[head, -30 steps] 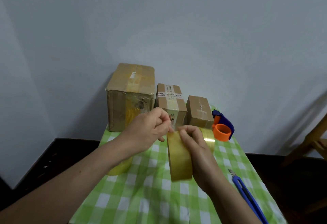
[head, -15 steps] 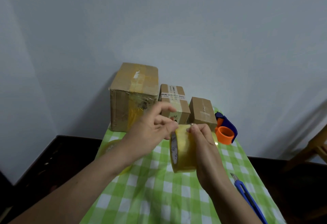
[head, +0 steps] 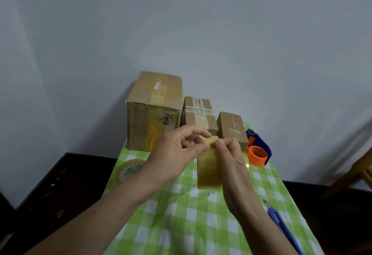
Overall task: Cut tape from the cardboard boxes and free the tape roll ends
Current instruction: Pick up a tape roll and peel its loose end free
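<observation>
Altogether: three boxes [head: 154,111] [head: 199,113] [head: 231,128], two tape rolls [head: 207,172] [head: 130,168], one knife [head: 281,224].

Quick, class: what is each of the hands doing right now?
Left hand: fingers curled, pinching at the top edge of the tape roll.
Right hand: grips the same tape roll from its right side.

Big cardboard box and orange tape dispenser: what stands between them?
In the head view, two smaller taped boxes: a middle box beside the big box, then a small box next to the tape dispenser.
</observation>
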